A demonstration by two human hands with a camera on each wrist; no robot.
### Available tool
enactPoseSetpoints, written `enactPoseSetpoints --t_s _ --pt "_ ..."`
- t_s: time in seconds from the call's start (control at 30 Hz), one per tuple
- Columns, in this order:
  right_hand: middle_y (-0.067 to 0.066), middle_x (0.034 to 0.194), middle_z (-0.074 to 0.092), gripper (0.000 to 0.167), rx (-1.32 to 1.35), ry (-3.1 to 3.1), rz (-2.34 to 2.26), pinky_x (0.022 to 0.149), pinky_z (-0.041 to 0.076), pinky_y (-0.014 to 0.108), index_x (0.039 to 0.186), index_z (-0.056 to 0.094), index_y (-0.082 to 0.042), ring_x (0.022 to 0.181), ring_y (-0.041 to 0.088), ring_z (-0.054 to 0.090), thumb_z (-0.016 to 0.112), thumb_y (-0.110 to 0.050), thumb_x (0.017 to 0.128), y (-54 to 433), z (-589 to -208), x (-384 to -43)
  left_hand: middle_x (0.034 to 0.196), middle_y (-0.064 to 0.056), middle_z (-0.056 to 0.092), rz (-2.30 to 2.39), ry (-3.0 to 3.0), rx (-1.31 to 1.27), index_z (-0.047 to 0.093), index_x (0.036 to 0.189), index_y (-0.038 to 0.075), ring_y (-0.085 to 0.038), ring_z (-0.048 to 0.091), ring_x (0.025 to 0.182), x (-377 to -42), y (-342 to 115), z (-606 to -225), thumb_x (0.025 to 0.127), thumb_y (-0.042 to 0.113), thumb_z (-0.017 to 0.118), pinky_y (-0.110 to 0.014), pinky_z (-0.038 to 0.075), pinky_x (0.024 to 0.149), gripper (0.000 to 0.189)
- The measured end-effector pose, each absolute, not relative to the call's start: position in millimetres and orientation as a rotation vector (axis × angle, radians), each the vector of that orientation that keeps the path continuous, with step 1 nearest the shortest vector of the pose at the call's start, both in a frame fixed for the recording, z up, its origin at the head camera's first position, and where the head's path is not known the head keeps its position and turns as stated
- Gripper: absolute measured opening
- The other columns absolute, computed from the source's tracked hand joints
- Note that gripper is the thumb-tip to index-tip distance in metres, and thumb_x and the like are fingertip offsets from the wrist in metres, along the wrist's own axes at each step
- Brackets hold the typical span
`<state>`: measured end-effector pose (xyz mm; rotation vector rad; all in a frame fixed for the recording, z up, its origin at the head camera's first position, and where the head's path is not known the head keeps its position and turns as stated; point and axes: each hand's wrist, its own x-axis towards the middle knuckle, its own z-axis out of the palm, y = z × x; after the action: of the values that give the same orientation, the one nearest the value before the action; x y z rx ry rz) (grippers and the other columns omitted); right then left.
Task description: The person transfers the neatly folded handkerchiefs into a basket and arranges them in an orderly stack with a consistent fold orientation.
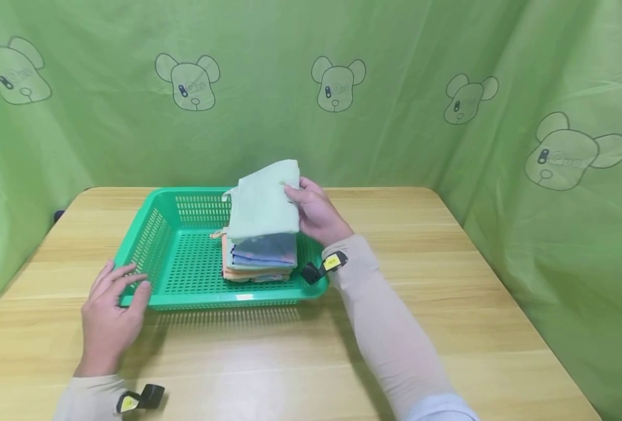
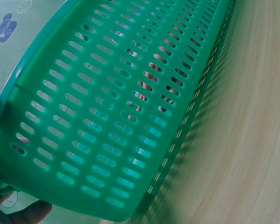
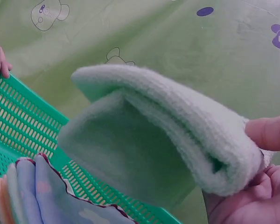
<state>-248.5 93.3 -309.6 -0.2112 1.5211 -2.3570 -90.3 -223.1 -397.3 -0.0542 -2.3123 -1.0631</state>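
My right hand (image 1: 318,213) grips the right edge of a folded pale green towel (image 1: 265,202), thumb on the near face. In the right wrist view the towel (image 3: 177,121) shows thick, fluffy folded layers. It is raised at a tilt over a stack of folded towels (image 1: 263,257) in blue, peach and other colours. That stack sits toward the right inside a green plastic basket (image 1: 200,301). My left hand (image 1: 113,313) rests at the basket's near left corner, fairly straight fingers draped over the rim. The left wrist view shows mostly the basket's slotted wall (image 2: 107,93).
The basket stands on a light wooden table (image 1: 421,280). Behind and to the sides hangs a green curtain (image 1: 268,76) printed with bear heads. A black wrist camera (image 1: 316,272) on the right sleeve is near the basket's right rim.
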Motion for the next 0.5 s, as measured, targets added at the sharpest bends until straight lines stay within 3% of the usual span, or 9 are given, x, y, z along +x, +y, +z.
enactPoseSetpoints --t_s 0.23,0.5 --pt "0.017 0.128 0.054 0.043 -0.213 1.541 -2.257 0.089 0.053 0.042 0.142 0.034 0.0 0.103 0.023 0.061 0.044 -0.002 0.1 82 -321 -252 0.127 -0.024 0.058 -1.078 -2.318 -0.042 0.068 0.101 -0.004 -0.039 0.033 0.138 -89 -223 -396 0.09 0.013 0.062 -0.059 0.017 0.113 0.022" --pt "0.019 0.127 0.051 0.038 0.03 1.828 -2.051 0.081 0.057 0.041 0.136 0.036 0.001 0.107 0.032 0.059 0.046 -0.001 0.099 79 -331 -253 0.126 -0.025 0.059 -1.071 -2.314 -0.05 0.068 0.1 -0.005 -0.041 0.033 0.137 -90 -222 -397 0.09 0.013 0.062 -0.059 0.018 0.113 0.021"
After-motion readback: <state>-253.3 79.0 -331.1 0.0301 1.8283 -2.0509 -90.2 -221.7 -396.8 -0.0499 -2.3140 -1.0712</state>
